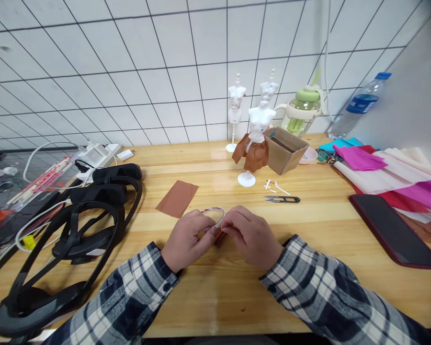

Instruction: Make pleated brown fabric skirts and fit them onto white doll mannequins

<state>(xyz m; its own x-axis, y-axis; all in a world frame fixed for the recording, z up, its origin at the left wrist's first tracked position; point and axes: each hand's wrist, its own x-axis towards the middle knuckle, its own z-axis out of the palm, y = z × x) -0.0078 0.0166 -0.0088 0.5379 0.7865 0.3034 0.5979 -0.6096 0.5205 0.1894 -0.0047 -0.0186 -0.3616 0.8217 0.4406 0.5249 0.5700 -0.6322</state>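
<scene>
My left hand [190,238] and my right hand [253,235] meet over the middle of the table, fingers pinched close together. Between them a thin white strip with reddish marks [218,209] curves up into a loop, its lower parts running into both hands' fingertips. Just under the fingertips a small piece of brown cloth [220,238] shows; how it is held is hidden. Behind my left hand a flat brown cloth piece [177,198] lies on the wood. Past my right hand lie black thread snips [282,199] and small white plastic bits [273,186].
A white mini dress form [260,117] wears brown cloth; other forms stand behind it. A cardboard box [285,151] and a green-lidded cup [303,110] are at the back. Right are a phone [395,230] and coloured fabrics [398,167]; black headsets [104,215] and cables crowd the left.
</scene>
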